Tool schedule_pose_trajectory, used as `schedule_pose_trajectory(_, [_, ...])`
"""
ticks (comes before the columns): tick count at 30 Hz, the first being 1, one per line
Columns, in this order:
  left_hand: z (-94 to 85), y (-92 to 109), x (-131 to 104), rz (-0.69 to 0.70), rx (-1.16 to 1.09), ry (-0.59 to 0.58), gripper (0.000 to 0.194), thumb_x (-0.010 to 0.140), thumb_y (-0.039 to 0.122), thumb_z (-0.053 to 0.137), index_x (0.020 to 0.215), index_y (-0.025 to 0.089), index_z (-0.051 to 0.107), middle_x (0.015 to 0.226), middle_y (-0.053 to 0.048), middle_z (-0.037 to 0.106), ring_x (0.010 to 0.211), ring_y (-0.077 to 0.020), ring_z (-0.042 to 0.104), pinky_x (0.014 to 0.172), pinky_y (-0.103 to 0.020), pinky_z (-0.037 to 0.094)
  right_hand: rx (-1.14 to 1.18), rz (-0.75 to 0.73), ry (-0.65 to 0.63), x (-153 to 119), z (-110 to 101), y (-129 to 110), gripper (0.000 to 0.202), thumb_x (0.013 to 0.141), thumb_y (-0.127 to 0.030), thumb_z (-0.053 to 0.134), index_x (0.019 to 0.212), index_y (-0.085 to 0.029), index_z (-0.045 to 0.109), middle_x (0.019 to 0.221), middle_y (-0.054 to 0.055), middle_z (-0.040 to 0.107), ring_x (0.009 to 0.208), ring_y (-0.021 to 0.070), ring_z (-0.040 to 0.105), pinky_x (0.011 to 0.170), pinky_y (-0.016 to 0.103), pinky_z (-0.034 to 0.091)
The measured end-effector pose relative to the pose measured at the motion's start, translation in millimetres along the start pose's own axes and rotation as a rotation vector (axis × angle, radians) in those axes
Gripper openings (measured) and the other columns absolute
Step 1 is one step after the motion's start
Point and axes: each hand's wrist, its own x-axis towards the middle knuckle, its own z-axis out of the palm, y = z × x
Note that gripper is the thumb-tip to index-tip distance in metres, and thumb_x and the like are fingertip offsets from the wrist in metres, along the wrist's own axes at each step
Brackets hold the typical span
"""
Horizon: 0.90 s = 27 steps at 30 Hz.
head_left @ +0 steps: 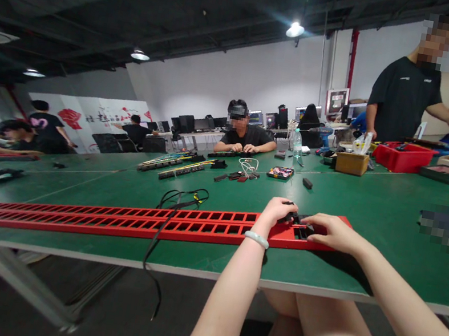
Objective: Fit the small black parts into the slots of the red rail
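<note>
A long red slotted frame [194, 238] lies across the green table in front of me. Over its right end, my left hand [277, 211], with a pale bangle at the wrist, closes on a small black part [288, 216]. Just to the right, my right hand [334, 232] curls in from the side, thumb and fingers on another dark piece [308, 229] in the frame's opening. Exactly what these black pieces are is too small to make out. A black cable [161, 226] crosses the frame and hangs over the table's near edge.
Farther back on the green table [220, 190] lie bundles of coloured wires [183, 171], a white cable [248, 166], a small black block [307, 183] and a water bottle [297, 145]. A red bin [404, 159] stands at right. Across the table a person [247, 137] sits working.
</note>
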Motion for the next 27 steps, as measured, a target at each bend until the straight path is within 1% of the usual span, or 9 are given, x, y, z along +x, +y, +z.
schedule_pose_trajectory(3, [-0.3,1.5,-0.1,-0.005,0.028,0.002,0.012,0.068,0.02,0.054,0.067,0.009,0.058,0.049,-0.002,0.054,0.038,-0.0058,0.046,0.038,-0.017,0.035,0.018,-0.025,-0.014,1.3,0.3,1.0,0.032,0.074,-0.034,0.051,0.102,-0.022,0.062,0.096,0.006,0.061,0.084,0.0176,0.056,0.076,0.028,0.042])
schedule_pose_trajectory(6, [0.1,3.8,-1.2,-0.023,0.087,0.02,0.013,0.068,0.021,0.055,0.063,0.009,0.057,0.045,-0.001,0.051,0.038,-0.0058,0.045,0.038,-0.016,0.034,0.017,-0.014,0.019,2.1,1.1,2.2,0.028,0.077,-0.034,0.048,0.095,-0.021,0.065,0.094,0.007,0.062,0.083,0.0178,0.057,0.076,0.028,0.043])
schedule_pose_trajectory(9, [0.5,5.3,-2.6,-0.026,0.125,0.035,0.014,0.067,0.023,0.055,0.062,0.01,0.057,0.045,-0.001,0.051,0.039,-0.0059,0.045,0.038,-0.016,0.033,0.008,0.024,0.059,1.8,1.2,2.6,0.028,0.073,-0.035,0.053,0.094,-0.02,0.065,0.092,0.007,0.063,0.081,0.018,0.057,0.074,0.028,0.044])
schedule_pose_trajectory(12, [0.4,5.3,-3.3,-0.02,0.138,0.035,0.014,0.067,0.023,0.055,0.063,0.01,0.057,0.046,-0.001,0.052,0.039,-0.006,0.045,0.039,-0.016,0.033,0.014,0.034,0.057,1.2,0.7,2.1,0.03,0.068,-0.033,0.058,0.095,-0.021,0.065,0.092,0.006,0.063,0.079,0.0174,0.057,0.072,0.027,0.044])
schedule_pose_trajectory(15, [0.0,4.6,-3.1,-0.021,0.146,0.023,0.014,0.067,0.023,0.055,0.063,0.01,0.057,0.046,-0.001,0.052,0.039,-0.006,0.046,0.039,-0.016,0.033,0.02,0.04,0.046,1.3,0.6,1.8,0.033,0.067,-0.032,0.058,0.097,-0.02,0.064,0.091,0.005,0.064,0.077,0.0168,0.057,0.07,0.027,0.044])
schedule_pose_trajectory(18, [-0.2,4.2,-2.7,-0.018,0.147,0.012,0.014,0.066,0.023,0.055,0.063,0.009,0.057,0.045,-0.001,0.051,0.038,-0.0059,0.045,0.038,-0.016,0.032,0.019,0.083,0.047,1.7,1.2,2.4,0.041,0.067,-0.034,0.059,0.104,-0.018,0.06,0.086,0.005,0.064,0.075,0.0172,0.057,0.069,0.027,0.044])
schedule_pose_trajectory(20, [-0.1,4.4,-2.9,-0.018,0.147,0.01,0.014,0.066,0.022,0.055,0.063,0.009,0.057,0.045,0.0,0.05,0.038,-0.0056,0.045,0.038,-0.016,0.031,0.009,0.103,0.049,2.0,1.4,2.6,0.043,0.066,-0.035,0.059,0.105,-0.018,0.059,0.086,0.005,0.064,0.075,0.0179,0.057,0.068,0.028,0.043])
schedule_pose_trajectory(24, [0.5,5.6,-3.9,-0.019,0.143,0.01,0.012,0.066,0.02,0.055,0.062,0.009,0.057,0.044,-0.001,0.05,0.037,-0.0061,0.044,0.038,-0.017,0.032,-0.007,0.084,0.024,2.4,0.7,0.5,0.036,0.067,-0.036,0.059,0.098,-0.018,0.062,0.088,0.006,0.064,0.078,0.0193,0.056,0.07,0.029,0.042])
schedule_pose_trajectory(27, [0.9,6.7,-4.8,-0.025,0.147,0.02,0.012,0.066,0.02,0.055,0.062,0.009,0.058,0.044,-0.001,0.05,0.037,-0.0064,0.044,0.039,-0.017,0.032,0.001,0.078,0.012,2.5,0.2,-2.5,0.035,0.067,-0.036,0.058,0.097,-0.019,0.063,0.087,0.006,0.063,0.079,0.0199,0.056,0.071,0.029,0.042])
